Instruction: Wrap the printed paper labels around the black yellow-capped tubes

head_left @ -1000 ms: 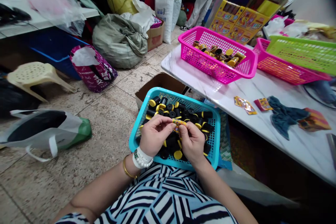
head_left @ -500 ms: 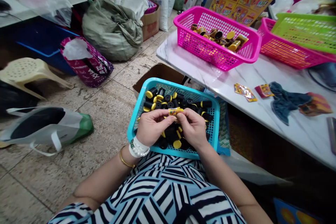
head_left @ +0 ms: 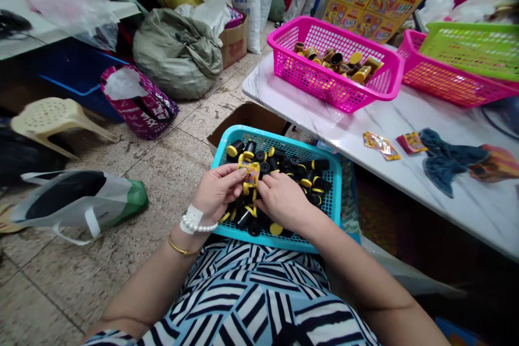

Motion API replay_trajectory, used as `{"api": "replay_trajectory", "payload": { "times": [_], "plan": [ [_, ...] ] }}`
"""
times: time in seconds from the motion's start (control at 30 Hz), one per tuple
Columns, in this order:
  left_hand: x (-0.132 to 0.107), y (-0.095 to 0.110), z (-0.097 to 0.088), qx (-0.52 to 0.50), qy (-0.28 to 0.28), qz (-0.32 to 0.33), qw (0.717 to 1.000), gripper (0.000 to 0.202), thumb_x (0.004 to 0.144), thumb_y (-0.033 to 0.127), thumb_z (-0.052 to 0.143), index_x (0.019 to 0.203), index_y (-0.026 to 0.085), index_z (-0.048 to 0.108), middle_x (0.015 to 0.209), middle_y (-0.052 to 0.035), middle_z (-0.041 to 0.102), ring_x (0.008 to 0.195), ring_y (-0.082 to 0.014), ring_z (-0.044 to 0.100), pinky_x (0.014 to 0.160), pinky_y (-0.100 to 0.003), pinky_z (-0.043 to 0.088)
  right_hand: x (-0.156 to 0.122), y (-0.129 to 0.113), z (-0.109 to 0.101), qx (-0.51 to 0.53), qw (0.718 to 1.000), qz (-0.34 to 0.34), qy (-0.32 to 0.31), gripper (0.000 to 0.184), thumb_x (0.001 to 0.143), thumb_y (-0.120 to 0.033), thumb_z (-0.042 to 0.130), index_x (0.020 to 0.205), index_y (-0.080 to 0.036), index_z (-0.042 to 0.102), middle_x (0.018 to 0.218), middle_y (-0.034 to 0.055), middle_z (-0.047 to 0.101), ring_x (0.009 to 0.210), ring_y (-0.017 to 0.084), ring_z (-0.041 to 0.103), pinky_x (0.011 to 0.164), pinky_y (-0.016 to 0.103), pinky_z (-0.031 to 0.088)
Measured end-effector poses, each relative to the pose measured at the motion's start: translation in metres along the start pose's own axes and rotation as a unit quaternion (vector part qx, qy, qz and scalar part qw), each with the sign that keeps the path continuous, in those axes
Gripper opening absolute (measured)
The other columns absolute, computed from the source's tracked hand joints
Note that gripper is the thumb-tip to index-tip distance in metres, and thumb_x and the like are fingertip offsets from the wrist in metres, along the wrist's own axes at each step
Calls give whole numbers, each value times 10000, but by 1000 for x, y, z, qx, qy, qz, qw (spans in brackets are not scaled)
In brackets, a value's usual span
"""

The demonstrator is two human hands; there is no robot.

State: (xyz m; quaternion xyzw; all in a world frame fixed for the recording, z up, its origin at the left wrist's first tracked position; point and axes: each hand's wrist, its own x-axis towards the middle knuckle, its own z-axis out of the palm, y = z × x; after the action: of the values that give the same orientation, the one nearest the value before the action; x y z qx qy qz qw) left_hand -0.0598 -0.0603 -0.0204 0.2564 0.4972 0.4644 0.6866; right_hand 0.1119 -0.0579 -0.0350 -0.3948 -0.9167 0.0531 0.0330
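Note:
In the head view, a turquoise mesh basket [head_left: 337, 194] rests at my lap, filled with several black cylinders [head_left: 245, 217] with yellow caps. My left hand [head_left: 214, 186] is closed, pinching a small yellow printed label [head_left: 252, 173] between thumb and fingers above the cylinders. A white band and beads circle that wrist. My right hand [head_left: 284, 197] lies just right of the label, low over the basket. Its fingers are curled downward with their tips partly hidden, so what they grip cannot be seen.
A pink basket [head_left: 332, 94] on the marbled table [head_left: 377, 119] holds several wrapped cylinders. Yellow label stacks [head_left: 381, 145] and a dark blue cloth [head_left: 446, 157] lie nearby. A cardboard box [head_left: 231, 118] stands behind my basket. Left are a white bag [head_left: 121, 194] and a stool [head_left: 48, 113].
My left hand has moved left with the yellow label, which now shows broader. My right hand has come away from its pinch on the label and dropped lower toward the black cylinders.

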Motion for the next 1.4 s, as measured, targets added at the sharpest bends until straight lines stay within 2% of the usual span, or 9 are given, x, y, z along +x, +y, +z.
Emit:
{"api": "replay_trajectory", "payload": {
  "times": [0.17,0.27,0.33,0.47,0.57,0.73,0.93,1.23,1.4],
  "plan": [
    [7,-1,-2,-74,-19,-21,997,315,603,260,872,772,71,686,597,18,567,428,3,356,350,-113,166,0,18,-11,20,999,21,-16,78,805,-217,679,842,-161,638,835,120,672,735,238,622,607,324,463],
    [10,-4,-1,-115,-32,-31,992,283,633,222,853,770,90,644,632,20,586,414,9,365,344,-103,173,-12,35,-15,167,983,68,34,166,761,-169,664,913,-185,598,839,57,658,666,183,612,571,291,470],
    [12,-7,1,-135,-38,-41,989,274,650,199,839,797,101,629,673,15,612,401,14,368,338,-98,180,-21,42,-14,354,920,121,115,268,785,-208,656,1035,-213,563,887,28,662,664,162,628,547,274,496],
    [17,-15,10,-142,-61,-61,986,258,674,188,825,820,100,632,682,23,604,391,21,369,328,-90,184,-31,37,2,635,708,175,253,324,840,-338,657,1133,-234,567,947,34,692,674,167,673,544,300,571],
    [18,-17,16,-136,-81,-67,985,243,692,194,820,829,94,646,696,22,595,407,23,384,332,-80,194,-29,23,15,670,651,191,303,287,821,-349,709,1063,-218,630,978,58,713,814,201,703,689,352,614],
    [18,-16,21,-160,-110,-83,978,217,715,182,808,820,97,639,696,29,579,410,26,379,329,-72,200,-24,12,17,625,667,213,344,278,846,-366,700,1067,-206,647,1132,97,715,1020,229,690,932,436,567],
    [19,-20,26,-180,-99,-79,975,220,711,177,802,826,107,627,708,18,608,406,19,374,325,-80,205,-30,8,8,564,701,252,357,220,828,-326,721,985,-212,616,1108,108,725,988,227,712,900,424,591],
    [19,-20,25,-141,-80,-45,986,256,691,233,823,819,96,648,721,1,617,426,11,390,334,-91,196,-29,2,18,476,762,213,383,297,829,-255,709,1074,-245,540,1134,86,718,990,213,723,878,392,604],
    [13,-21,26,-88,-75,-23,993,309,689,306,832,854,74,713,641,0,569,476,-13,398,354,-102,197,-35,10,12,488,751,218,387,272,800,-260,741,1026,-228,592,1026,59,686,902,186,688,808,345,585]
  ]
}}
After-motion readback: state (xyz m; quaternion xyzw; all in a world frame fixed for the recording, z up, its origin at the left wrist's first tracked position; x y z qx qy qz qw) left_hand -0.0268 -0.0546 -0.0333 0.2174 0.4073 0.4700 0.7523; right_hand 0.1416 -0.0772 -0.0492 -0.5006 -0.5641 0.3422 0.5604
